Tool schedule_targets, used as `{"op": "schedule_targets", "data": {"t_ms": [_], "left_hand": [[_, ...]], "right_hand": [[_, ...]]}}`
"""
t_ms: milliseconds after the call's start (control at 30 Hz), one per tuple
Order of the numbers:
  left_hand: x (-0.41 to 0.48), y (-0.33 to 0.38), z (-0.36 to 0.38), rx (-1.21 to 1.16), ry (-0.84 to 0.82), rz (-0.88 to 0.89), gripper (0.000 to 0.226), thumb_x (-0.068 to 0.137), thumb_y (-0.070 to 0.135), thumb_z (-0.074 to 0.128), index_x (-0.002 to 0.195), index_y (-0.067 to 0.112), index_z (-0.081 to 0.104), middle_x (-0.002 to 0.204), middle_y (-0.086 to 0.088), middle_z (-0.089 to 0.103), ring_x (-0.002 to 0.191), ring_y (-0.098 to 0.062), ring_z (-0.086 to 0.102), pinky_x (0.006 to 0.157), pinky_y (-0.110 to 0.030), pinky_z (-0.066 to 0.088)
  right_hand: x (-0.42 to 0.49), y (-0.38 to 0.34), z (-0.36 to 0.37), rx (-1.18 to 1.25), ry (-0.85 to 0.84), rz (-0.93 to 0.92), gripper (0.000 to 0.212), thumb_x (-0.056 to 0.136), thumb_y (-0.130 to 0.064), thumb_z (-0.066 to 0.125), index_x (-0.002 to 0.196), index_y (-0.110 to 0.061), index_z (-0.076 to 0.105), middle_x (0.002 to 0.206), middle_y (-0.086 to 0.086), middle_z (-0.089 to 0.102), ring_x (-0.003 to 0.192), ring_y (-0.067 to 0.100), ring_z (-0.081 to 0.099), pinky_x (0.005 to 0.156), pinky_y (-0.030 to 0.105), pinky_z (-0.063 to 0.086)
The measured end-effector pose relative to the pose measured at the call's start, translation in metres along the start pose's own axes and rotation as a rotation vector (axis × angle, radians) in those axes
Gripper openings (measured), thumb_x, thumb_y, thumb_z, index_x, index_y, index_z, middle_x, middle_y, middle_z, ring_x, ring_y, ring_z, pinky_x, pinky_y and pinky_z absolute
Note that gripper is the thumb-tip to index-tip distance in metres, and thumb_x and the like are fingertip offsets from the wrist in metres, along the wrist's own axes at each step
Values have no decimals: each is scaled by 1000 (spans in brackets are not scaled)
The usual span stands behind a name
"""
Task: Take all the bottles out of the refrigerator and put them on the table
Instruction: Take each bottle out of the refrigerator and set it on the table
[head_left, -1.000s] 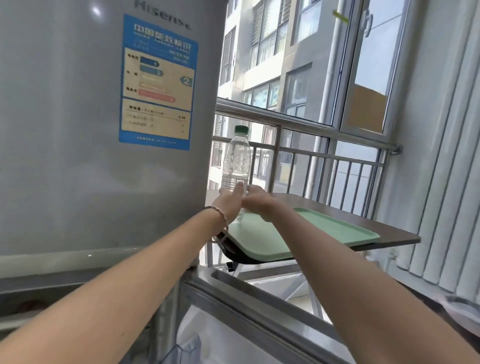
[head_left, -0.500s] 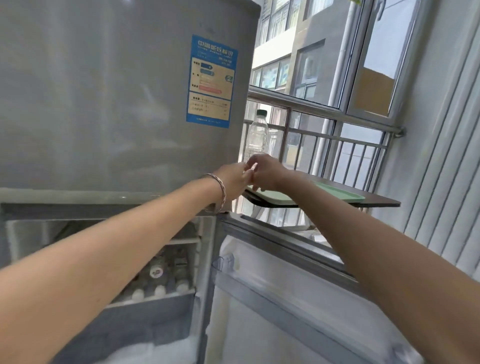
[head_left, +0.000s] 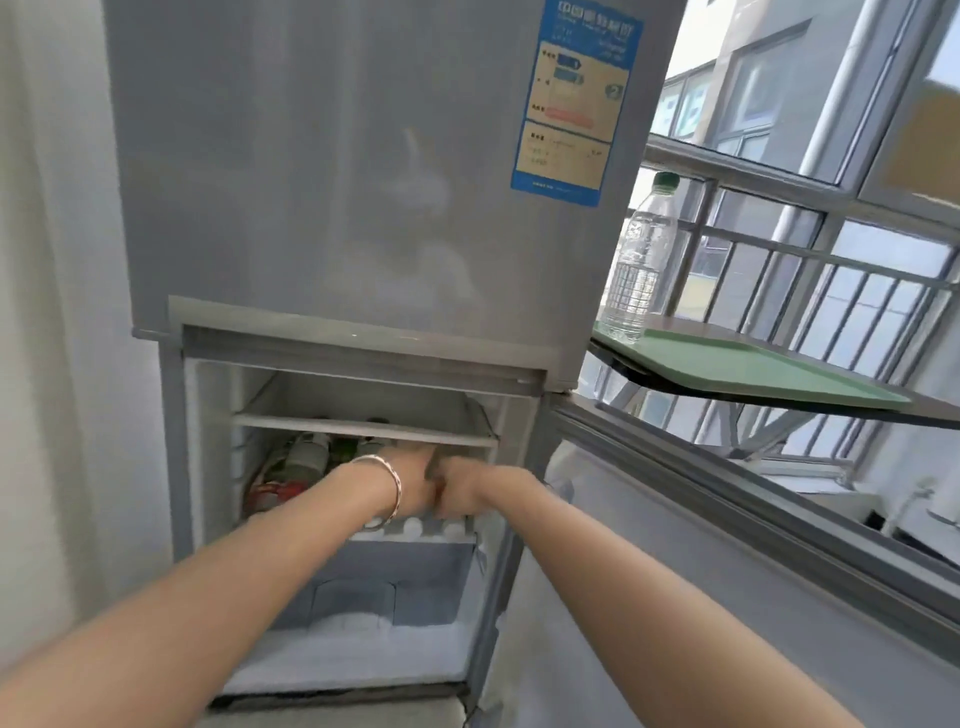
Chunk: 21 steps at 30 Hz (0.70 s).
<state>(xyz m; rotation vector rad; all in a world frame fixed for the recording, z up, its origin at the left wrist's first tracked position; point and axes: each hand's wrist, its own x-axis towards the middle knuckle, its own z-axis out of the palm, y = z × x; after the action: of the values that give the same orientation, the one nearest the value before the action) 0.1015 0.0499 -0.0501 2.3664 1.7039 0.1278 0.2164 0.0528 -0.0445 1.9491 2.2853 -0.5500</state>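
A clear plastic bottle (head_left: 640, 260) with a green cap stands upright on the near left corner of a green tray (head_left: 753, 364), which lies on the dark table (head_left: 857, 413) to the right of the refrigerator (head_left: 363, 156). The lower compartment is open. Several bottles (head_left: 306, 460) lie on its middle shelf, and white caps (head_left: 415, 529) show at the shelf's front edge. My left hand (head_left: 415, 483), with a bracelet on the wrist, and my right hand (head_left: 462, 488) are side by side inside this compartment, fingers curled over the bottles. What they hold is hidden.
The lower refrigerator door (head_left: 727, 545) is swung open to the right, under the table's edge. A frosted drawer (head_left: 395, 587) sits below the bottle shelf. A metal window railing (head_left: 831, 260) runs behind the table. A white wall (head_left: 52, 312) is on the left.
Both hands have let go of the clear bottle on the tray and moved down and left into the open lower compartment. My view has turned down toward the refrigerator.
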Motion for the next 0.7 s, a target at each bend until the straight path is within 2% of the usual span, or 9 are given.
{"op": "schedule_targets", "data": {"t_ms": [33,100,167,200,333,400,567,700], "left_hand": [[3,-7,13,6,14,-38,65,83,42,45,143,23,30,147,-11,42,130,-31,45,105,-42,42],[14,-20,39,-11,27,-92,73,84,42,46,149,31,15,158,-3,18,145,-27,22,113,-48,29],[24,-29,57,-7,35,-112,71,89,43,45,150,32,11,161,1,9,149,-24,8,116,-49,22],[33,-37,64,-14,47,-126,71,90,43,44,151,31,10,161,2,8,150,-23,5,117,-49,21],[72,-59,90,-45,64,-198,75,93,39,44,153,28,-1,162,2,2,150,-23,4,117,-51,21],[87,-67,100,-41,59,-217,74,95,37,43,152,29,-3,162,2,-1,150,-23,3,117,-51,20],[108,-79,113,-27,90,-236,73,94,35,44,153,29,1,162,2,2,150,-20,4,118,-47,21],[109,-84,117,0,102,-223,71,94,32,46,153,25,7,162,3,4,150,-20,7,119,-43,21]], "right_hand": [[6,0,8,-6,-14,21,44,84,-17,65,126,-9,55,121,11,65,91,25,63,74,34,53],[31,2,26,-29,-34,54,63,86,-14,62,144,-12,37,137,12,55,112,29,59,87,37,50],[55,8,40,-34,-32,78,72,90,-11,56,153,-16,20,143,13,49,126,31,52,96,38,46],[71,9,45,-21,-25,75,72,92,-13,54,154,-17,18,144,14,47,128,32,50,99,38,45],[131,9,63,30,8,53,69,93,-27,56,152,-33,19,145,16,44,127,37,50,104,47,46],[153,10,71,18,3,37,66,96,-27,54,152,-32,19,146,17,41,127,37,49,103,51,46],[191,21,92,30,45,4,68,97,-29,51,154,-31,15,148,20,36,131,36,45,105,42,45],[185,24,103,118,153,5,51,101,-29,38,149,-32,24,155,22,23,138,37,36,111,38,36]]}}
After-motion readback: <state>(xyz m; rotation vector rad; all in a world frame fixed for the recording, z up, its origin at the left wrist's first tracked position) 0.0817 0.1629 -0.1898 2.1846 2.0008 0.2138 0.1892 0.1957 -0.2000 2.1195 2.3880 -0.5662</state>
